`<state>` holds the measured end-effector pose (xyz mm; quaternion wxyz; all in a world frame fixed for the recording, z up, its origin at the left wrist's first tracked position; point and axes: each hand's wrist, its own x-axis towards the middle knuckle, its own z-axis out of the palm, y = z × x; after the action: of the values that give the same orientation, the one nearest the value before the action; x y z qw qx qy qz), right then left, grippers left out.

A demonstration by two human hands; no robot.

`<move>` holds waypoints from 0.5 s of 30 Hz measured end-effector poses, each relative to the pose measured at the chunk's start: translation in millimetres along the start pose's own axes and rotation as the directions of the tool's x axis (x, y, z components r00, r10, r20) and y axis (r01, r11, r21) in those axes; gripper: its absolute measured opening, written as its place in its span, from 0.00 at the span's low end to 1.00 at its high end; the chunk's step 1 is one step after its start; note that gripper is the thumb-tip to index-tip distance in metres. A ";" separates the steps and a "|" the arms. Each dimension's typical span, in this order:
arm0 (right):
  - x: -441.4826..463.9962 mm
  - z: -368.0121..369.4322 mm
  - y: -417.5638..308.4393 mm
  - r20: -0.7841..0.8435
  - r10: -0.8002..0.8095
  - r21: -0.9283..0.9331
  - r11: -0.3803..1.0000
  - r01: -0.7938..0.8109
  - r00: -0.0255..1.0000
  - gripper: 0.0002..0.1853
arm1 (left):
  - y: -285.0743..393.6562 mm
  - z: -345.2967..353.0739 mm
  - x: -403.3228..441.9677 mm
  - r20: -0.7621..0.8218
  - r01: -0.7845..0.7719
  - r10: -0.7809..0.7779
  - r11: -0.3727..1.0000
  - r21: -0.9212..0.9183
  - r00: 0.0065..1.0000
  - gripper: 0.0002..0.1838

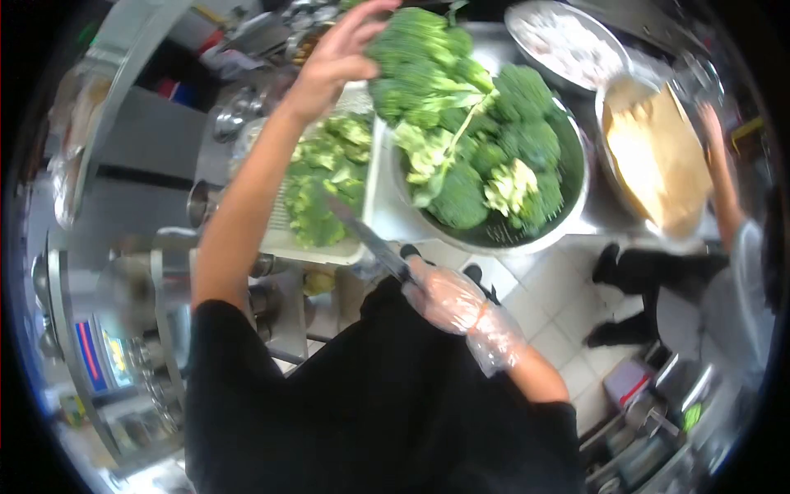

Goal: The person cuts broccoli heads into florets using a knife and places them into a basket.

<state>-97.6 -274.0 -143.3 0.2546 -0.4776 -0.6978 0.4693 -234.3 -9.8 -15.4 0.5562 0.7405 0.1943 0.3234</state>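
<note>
My bare left hand (333, 66) is closed on the side of a large head of broccoli (424, 66), partly blurred, lifted over the far left rim of a round metal bowl (539, 245). More broccoli heads (531, 144) fill the bowl, some with pale cut stems showing. In a clear plastic glove, my right hand (448, 296) grips a knife (370, 239) near my body, its blade pointing up and left. The blade tip lies over a white basket (317, 253) that holds cut broccoli pieces (325, 193).
A metal pan of white, icy-looking contents (568, 45) stands at the back. Right of the bowl is a container with brown paper or cardboard (662, 165). Another person (724, 280) stands at the right, an arm near that container. Metal shelving (156, 329) is at the left.
</note>
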 end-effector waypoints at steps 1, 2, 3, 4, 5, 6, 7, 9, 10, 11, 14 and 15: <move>1.0 8.3 17.1 0.001 -0.033 -0.043 0.999 0.033 0.999 0.13 | 5.3 -17.9 -28.9 -0.062 0.014 -0.032 0.963 -0.268 0.998 0.46; 1.2 12.3 27.9 -0.042 -0.088 -0.087 0.993 0.084 0.995 0.14 | 5.6 -28.4 -60.3 -0.207 -0.014 -0.072 0.921 -0.389 0.976 0.45; 2.2 3.9 18.7 -0.055 -0.017 -0.013 1.000 0.016 0.998 0.12 | 0.1 -35.8 -98.3 -0.341 -0.068 -0.128 0.859 -0.507 0.931 0.44; 4.4 -0.1 18.6 0.011 0.124 0.008 0.992 -0.124 0.992 0.13 | -9.3 -43.7 -135.0 -0.294 -0.085 -0.130 0.781 -0.619 0.947 0.43; 8.7 3.0 18.6 -0.033 0.190 0.082 0.979 -0.187 0.981 0.13 | -20.4 -41.2 -165.0 -0.279 -0.152 -0.098 0.647 -0.747 0.955 0.42; 13.3 6.0 18.9 -0.076 0.255 0.160 0.957 -0.240 0.964 0.13 | -31.7 -38.9 -194.7 -0.265 -0.201 -0.066 0.486 -0.851 0.962 0.41; 14.7 1.0 9.1 -0.087 0.310 0.201 0.936 -0.289 0.947 0.12 | -45.4 -29.4 -210.7 -0.305 -0.269 -0.040 0.368 -0.890 0.952 0.41; 25.9 -10.7 -5.7 -0.042 0.424 0.244 0.882 -0.403 0.904 0.11 | -73.0 -15.1 -238.9 -0.423 -0.377 -0.132 0.274 -0.885 0.897 0.39; 34.5 -11.2 -13.6 -0.114 0.354 0.274 0.909 -0.313 0.928 0.12 | -84.4 -13.2 -246.7 -0.486 -0.409 -0.240 0.307 -0.859 0.840 0.38; 43.2 -7.6 -5.0 -0.119 0.308 0.276 0.923 -0.267 0.944 0.14 | -93.3 -12.8 -250.9 -0.506 -0.437 -0.247 0.285 -0.853 0.826 0.38; 79.3 0.3 -15.3 -0.242 0.014 -0.093 0.995 -0.038 0.970 0.07 | -99.6 -21.3 -254.8 -0.638 -0.486 -0.433 0.417 -0.768 0.637 0.34; 93.1 6.4 -21.7 -0.295 -0.103 -0.140 0.988 0.064 0.950 0.08 | -102.8 -29.3 -258.1 -0.633 -0.495 -0.439 0.396 -0.774 0.638 0.34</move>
<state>-150.6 -194.6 -135.2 0.3464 -0.5289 -0.6990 0.3340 -431.9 -125.1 -175.7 0.7179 0.0934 0.1844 0.6647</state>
